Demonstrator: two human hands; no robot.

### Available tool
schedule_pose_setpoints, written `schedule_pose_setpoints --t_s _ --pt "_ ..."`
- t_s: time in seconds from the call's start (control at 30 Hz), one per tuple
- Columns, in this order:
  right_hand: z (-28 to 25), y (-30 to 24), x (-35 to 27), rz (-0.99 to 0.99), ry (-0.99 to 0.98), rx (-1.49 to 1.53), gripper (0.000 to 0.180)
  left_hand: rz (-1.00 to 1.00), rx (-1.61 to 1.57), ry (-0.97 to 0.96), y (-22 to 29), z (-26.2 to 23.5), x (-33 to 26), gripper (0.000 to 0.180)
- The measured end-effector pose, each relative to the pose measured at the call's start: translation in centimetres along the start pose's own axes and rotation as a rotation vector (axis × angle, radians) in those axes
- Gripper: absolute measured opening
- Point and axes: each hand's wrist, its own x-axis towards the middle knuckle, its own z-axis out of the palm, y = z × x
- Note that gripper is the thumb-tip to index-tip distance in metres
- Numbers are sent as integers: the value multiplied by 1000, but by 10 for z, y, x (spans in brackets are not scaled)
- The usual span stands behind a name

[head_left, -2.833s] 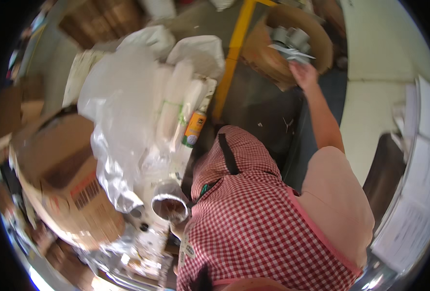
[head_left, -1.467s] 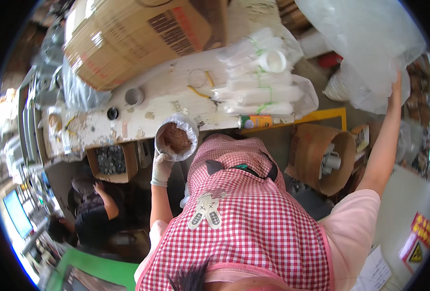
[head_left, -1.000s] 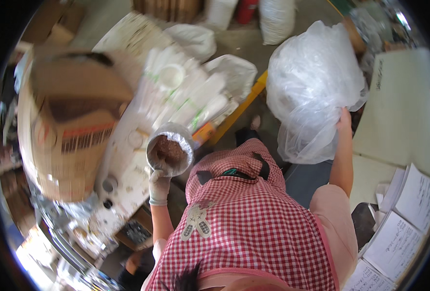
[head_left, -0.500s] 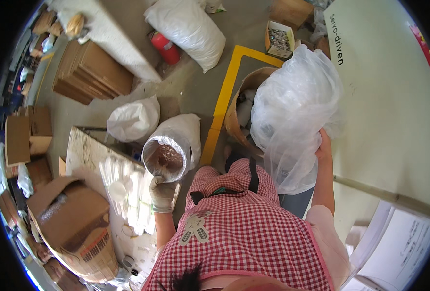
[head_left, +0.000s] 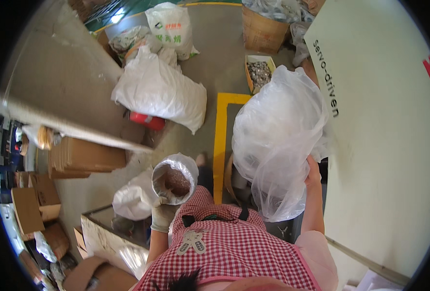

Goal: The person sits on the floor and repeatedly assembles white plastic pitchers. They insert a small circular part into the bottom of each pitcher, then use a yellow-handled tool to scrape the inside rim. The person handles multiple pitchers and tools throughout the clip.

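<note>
My left hand (head_left: 162, 216), in a pale work glove, is closed on the near rim of a white sack (head_left: 190, 164). The sack's mouth faces up, and reddish-brown material (head_left: 177, 182) lies inside it. My bare right hand (head_left: 313, 173) grips a big, puffed bundle of clear plastic sheeting (head_left: 278, 140) by its right side. The bundle hangs in front of me and hides most of a brown round bin (head_left: 230, 182). Just left of the held sack stands another white sack (head_left: 131, 200).
A pale machine panel (head_left: 375, 160) rises along my right. Ahead lie a full white sack (head_left: 164, 94), a red cylinder (head_left: 147, 120) and a carton of small metallic pieces (head_left: 259, 73). A yellow floor line (head_left: 220, 145) runs forward. Left are a pillar, stacked cardboard (head_left: 86, 155) and a worktable (head_left: 108, 237).
I have moved forward, and the worktable and second white sack have slipped back in view. The held sack and the plastic bundle have come along with my hands.
</note>
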Motion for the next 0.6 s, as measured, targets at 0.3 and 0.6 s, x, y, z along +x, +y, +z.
schedule_pose_setpoints --t_s 0.3,0.6 --pt "116 10 145 75 53 206 44 -126 96 3 127 72 208 34" --pt "181 -83 267 73 -8 293 50 -154 171 -59 170 195 451 41"
